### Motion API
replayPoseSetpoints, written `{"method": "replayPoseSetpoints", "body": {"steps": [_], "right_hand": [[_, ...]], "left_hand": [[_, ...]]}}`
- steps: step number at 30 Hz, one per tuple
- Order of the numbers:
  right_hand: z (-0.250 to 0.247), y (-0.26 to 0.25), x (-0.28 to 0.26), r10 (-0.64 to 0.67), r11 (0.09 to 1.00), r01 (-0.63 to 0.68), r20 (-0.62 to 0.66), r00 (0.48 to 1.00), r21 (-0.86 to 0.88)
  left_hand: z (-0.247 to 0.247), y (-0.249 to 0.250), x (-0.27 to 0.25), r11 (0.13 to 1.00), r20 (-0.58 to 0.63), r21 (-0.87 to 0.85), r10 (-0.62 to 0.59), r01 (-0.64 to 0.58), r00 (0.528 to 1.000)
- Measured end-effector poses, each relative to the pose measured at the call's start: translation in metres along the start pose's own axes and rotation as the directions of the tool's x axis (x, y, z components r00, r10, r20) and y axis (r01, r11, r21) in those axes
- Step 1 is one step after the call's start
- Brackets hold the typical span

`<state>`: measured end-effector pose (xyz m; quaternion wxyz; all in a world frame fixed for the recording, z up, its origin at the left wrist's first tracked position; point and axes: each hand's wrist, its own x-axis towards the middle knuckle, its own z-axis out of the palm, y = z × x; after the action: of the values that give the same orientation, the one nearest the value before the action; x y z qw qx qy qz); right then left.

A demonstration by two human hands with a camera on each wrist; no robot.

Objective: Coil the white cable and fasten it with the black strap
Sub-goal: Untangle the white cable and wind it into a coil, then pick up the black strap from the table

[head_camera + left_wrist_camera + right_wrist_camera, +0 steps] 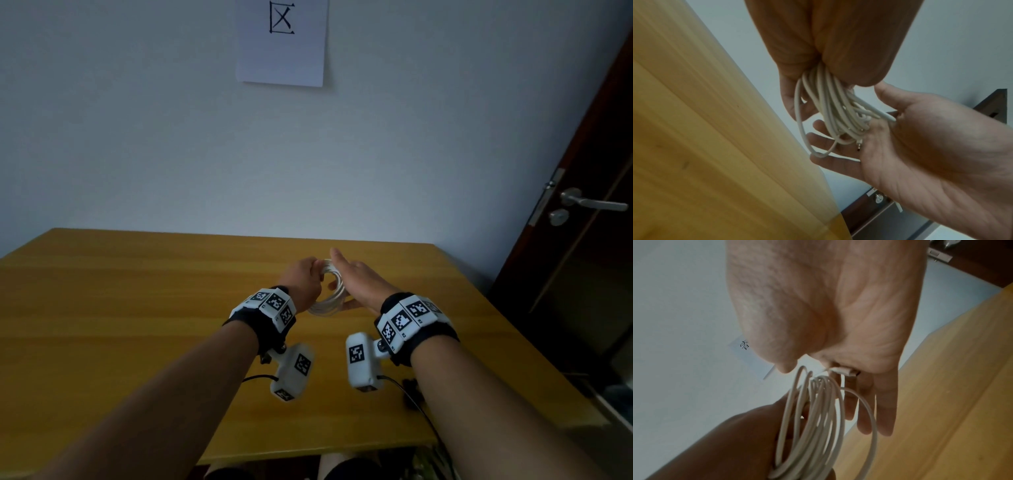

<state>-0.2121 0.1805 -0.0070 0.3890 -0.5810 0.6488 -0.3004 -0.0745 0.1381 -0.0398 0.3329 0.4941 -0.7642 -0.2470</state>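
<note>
The white cable [330, 298] is wound into a loose coil of several loops and held in the air above the wooden table [137, 308]. My left hand [301, 277] grips one side of the coil in its fist [828, 40]. My right hand [352, 281] lies flat against the other side, fingers straight. In the left wrist view the coil [830, 104] hangs onto the open right palm [920, 138], a small plug [858, 146] touching it. A white connector [842, 370] lies at the base of the right fingers. A small black thing [411, 394], perhaps the strap, lies by my right forearm, partly hidden.
The table meets a pale wall at its far edge, and a paper sheet [282, 41] hangs on that wall. A dark door with a metal handle [592, 202] stands at the right. Black wires run from the wrist cameras across the near table.
</note>
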Motion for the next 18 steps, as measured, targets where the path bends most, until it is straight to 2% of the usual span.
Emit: {"method": "replayPoseSetpoints", "body": {"steps": [7, 13, 15, 18], "right_hand": [[-0.030, 0.022, -0.043, 0.066, 0.993, -0.076, -0.104, 0.992, -0.095], [-0.049, 0.054, -0.072, 0.146, 0.974, -0.178, -0.211, 0.967, -0.142], [-0.052, 0.070, -0.073, 0.198, 0.945, -0.243, -0.210, 0.958, -0.220], [-0.052, 0.091, -0.075, 0.272, 0.870, -0.307, -0.143, 0.952, -0.385]], "left_hand": [[0.024, 0.033, -0.020, 0.999, 0.072, 0.037, 0.013, -0.015, 0.997], [0.037, 0.042, -0.041, 0.997, 0.151, 0.071, -0.007, -0.004, 0.989], [0.039, 0.042, -0.048, 0.998, 0.166, 0.065, -0.029, 0.019, 0.986], [0.042, 0.038, -0.057, 0.999, 0.177, 0.041, -0.041, 0.034, 0.983]]}}
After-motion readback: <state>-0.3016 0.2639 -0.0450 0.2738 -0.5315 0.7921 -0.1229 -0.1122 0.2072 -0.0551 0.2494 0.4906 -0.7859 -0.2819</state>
